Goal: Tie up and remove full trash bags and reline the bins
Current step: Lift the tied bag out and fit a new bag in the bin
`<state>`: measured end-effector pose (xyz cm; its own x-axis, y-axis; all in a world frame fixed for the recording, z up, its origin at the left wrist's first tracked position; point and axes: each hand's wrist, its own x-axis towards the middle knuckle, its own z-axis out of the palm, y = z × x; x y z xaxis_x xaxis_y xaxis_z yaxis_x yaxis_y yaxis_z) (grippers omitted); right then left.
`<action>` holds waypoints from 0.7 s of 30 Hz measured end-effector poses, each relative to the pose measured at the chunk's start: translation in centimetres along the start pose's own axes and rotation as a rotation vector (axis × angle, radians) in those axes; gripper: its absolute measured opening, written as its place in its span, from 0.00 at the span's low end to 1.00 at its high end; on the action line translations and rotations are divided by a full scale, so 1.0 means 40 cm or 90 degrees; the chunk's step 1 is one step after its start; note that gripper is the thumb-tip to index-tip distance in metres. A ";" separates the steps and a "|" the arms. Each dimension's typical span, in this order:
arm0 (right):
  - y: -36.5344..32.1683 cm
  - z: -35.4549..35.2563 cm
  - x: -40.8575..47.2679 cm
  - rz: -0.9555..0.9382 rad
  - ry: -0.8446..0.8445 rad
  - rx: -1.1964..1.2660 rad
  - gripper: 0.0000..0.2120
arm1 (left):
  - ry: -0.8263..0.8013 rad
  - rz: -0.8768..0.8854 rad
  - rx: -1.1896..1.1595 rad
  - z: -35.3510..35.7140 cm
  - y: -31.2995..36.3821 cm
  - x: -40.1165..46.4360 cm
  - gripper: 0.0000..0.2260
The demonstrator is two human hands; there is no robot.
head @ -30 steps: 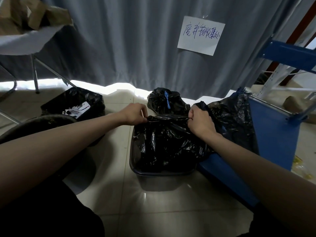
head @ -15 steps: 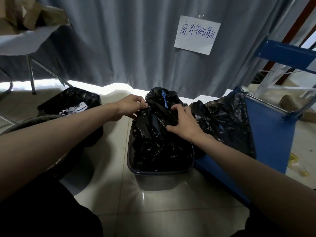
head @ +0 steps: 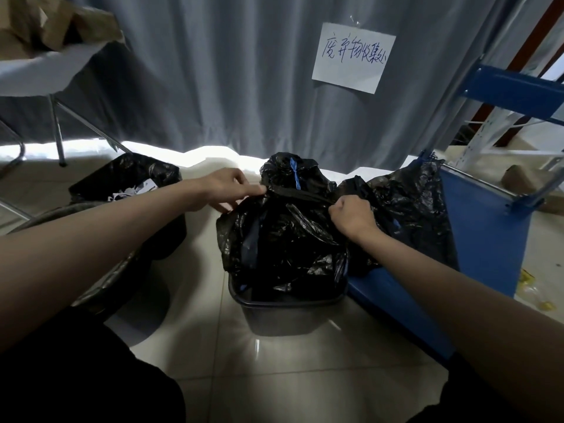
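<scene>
A grey curtain (head: 213, 71) hangs behind, with a handwritten paper sign (head: 354, 58) taped to it. A blue metal rack (head: 515, 87) stands at the right. Crumpled brown paper (head: 45, 22) lies on a white bench (head: 52, 71) at the upper left. The floor (head: 305, 377) is pale glossy tile.

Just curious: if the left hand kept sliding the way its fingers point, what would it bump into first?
Probably the right hand, holding the other end of the black bag strip that the left hand pinches; depth is uncertain.

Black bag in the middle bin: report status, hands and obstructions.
Left hand and right hand pinch black bag top, stretched taut. Bag in bin, untied. Tied bag close behind.
</scene>
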<state>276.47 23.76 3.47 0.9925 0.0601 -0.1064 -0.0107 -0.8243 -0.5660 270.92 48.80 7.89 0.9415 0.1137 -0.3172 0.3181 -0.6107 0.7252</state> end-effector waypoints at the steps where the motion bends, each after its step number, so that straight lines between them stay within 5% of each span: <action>1: 0.000 -0.001 0.003 0.014 0.002 0.023 0.12 | -0.036 -0.028 0.040 0.003 0.003 -0.010 0.23; 5: -0.004 -0.010 0.006 0.058 -0.006 0.128 0.15 | -0.115 -0.102 0.238 0.039 0.004 -0.027 0.46; 8: -0.014 -0.015 -0.003 0.093 -0.025 0.236 0.13 | -0.043 -0.066 0.318 0.089 -0.017 -0.019 0.50; 11: -0.017 -0.014 -0.005 0.134 -0.040 0.325 0.12 | 0.065 -0.004 0.403 0.131 -0.039 -0.019 0.44; 14: -0.020 -0.018 -0.008 0.147 -0.047 0.354 0.10 | 0.077 0.024 0.460 0.144 -0.049 -0.014 0.25; 19: 0.008 -0.008 0.008 0.101 -0.035 0.310 0.05 | 0.070 0.006 0.286 0.108 -0.024 0.001 0.16; 21: 0.020 0.001 0.006 0.049 -0.053 0.262 0.15 | 0.055 -0.017 0.175 0.094 -0.018 0.005 0.14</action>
<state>276.69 23.14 2.94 0.9738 0.0663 -0.2174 -0.1489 -0.5362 -0.8308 270.46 46.32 5.01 0.9428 0.1921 -0.2725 0.3123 -0.7948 0.5203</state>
